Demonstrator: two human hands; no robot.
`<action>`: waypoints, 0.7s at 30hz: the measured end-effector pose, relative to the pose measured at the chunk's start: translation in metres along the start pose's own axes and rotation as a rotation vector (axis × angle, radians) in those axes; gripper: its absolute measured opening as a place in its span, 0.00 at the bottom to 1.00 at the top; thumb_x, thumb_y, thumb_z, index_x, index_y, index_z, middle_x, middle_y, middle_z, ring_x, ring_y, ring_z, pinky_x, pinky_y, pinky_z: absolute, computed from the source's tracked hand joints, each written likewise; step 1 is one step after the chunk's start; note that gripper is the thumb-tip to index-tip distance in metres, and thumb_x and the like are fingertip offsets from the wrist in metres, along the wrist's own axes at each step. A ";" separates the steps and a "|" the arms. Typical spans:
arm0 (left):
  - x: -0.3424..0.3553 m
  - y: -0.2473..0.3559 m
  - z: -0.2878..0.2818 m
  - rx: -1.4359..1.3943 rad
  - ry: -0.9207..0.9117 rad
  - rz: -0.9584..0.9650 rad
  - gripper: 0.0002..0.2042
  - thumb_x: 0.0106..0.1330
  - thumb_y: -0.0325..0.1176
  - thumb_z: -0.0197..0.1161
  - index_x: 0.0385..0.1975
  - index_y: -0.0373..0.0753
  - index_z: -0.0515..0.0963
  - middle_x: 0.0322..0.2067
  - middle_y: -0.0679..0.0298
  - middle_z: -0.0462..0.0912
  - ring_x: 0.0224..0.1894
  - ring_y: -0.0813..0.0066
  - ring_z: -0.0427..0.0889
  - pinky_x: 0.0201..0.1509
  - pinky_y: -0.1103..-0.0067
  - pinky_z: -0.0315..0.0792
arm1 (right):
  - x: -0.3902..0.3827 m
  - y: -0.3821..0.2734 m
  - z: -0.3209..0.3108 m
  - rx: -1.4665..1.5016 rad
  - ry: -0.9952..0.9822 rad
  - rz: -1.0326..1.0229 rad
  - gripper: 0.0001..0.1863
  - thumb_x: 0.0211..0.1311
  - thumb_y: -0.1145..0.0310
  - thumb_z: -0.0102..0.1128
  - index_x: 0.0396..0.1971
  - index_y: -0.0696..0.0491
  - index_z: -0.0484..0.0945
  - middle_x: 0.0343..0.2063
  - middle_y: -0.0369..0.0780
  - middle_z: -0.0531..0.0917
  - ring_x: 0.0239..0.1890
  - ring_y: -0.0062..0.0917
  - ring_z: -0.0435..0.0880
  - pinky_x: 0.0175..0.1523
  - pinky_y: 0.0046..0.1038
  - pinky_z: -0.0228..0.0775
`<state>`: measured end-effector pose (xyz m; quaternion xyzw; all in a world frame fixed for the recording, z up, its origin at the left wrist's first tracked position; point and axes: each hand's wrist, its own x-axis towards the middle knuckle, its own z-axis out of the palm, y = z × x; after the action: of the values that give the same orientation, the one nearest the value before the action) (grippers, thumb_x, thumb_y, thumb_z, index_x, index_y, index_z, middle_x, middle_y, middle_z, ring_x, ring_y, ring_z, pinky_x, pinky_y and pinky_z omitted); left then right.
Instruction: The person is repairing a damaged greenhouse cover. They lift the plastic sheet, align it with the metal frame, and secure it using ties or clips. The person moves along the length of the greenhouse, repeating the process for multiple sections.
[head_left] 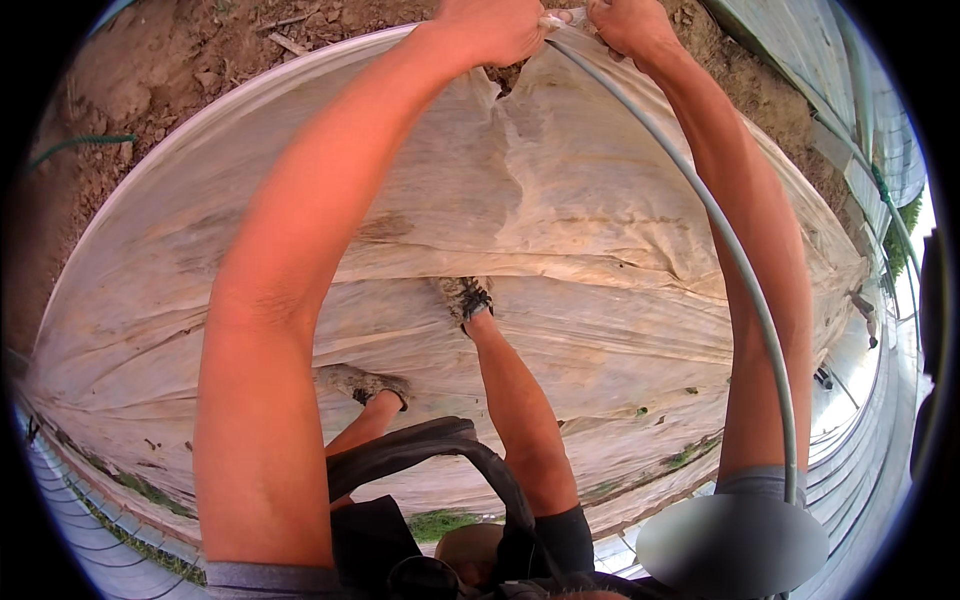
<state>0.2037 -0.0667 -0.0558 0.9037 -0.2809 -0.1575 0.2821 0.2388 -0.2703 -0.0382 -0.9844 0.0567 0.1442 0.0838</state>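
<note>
Both arms stretch forward to the far edge of a big, dirty, translucent plastic sheet [430,200]. My left hand [497,30] is closed on the sheet's gathered edge, a small white bit showing at its fingertips. Close beside it, my right hand [632,28] is also closed, its fingers curled at the same edge; the top of the picture cuts off part of both hands. A ragged tear or fold runs down the sheet just below them. From between the hands a grey cable or thin hose [700,190] curves down past my right forearm.
My feet, in dark patterned shoes [467,298], stand on the sheet. Brown soil [140,70] lies beyond its far edge, with a green cord [85,143] at the left. More plastic sheeting [870,90] slopes along the right. A black strap [430,440] hangs near my waist.
</note>
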 end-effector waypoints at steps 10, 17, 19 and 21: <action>0.029 -0.028 -0.007 -0.787 -0.312 -0.284 0.26 0.66 0.56 0.56 0.23 0.36 0.79 0.21 0.64 0.78 0.26 0.72 0.73 0.31 0.70 0.66 | -0.059 -0.048 -0.031 0.137 -0.107 -0.072 0.17 0.54 0.63 0.57 0.17 0.62 0.81 0.15 0.49 0.81 0.20 0.33 0.81 0.29 0.37 0.74; 0.036 -0.050 -0.022 0.043 -0.185 0.374 0.11 0.58 0.35 0.60 0.15 0.39 0.79 0.16 0.57 0.79 0.19 0.65 0.77 0.24 0.68 0.69 | -0.039 -0.038 -0.027 0.347 0.033 -0.081 0.12 0.55 0.67 0.58 0.33 0.56 0.86 0.22 0.43 0.86 0.23 0.29 0.81 0.33 0.33 0.75; 0.021 -0.024 -0.037 0.508 0.005 0.352 0.07 0.53 0.32 0.60 0.17 0.41 0.81 0.17 0.52 0.80 0.23 0.61 0.83 0.26 0.66 0.74 | -0.023 -0.037 -0.028 0.642 -0.168 -0.153 0.15 0.56 0.72 0.56 0.43 0.54 0.84 0.29 0.40 0.87 0.29 0.26 0.82 0.37 0.31 0.75; 0.014 -0.009 -0.030 0.555 0.068 0.257 0.06 0.52 0.31 0.60 0.17 0.43 0.81 0.19 0.54 0.82 0.26 0.61 0.85 0.27 0.66 0.76 | -0.013 -0.035 -0.018 0.532 -0.293 -0.315 0.26 0.57 0.82 0.52 0.56 0.51 0.78 0.43 0.37 0.86 0.42 0.21 0.81 0.49 0.25 0.73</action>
<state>0.2317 -0.0560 -0.0395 0.9081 -0.4156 -0.0074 0.0513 0.2365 -0.2379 -0.0123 -0.8935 -0.0732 0.2492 0.3663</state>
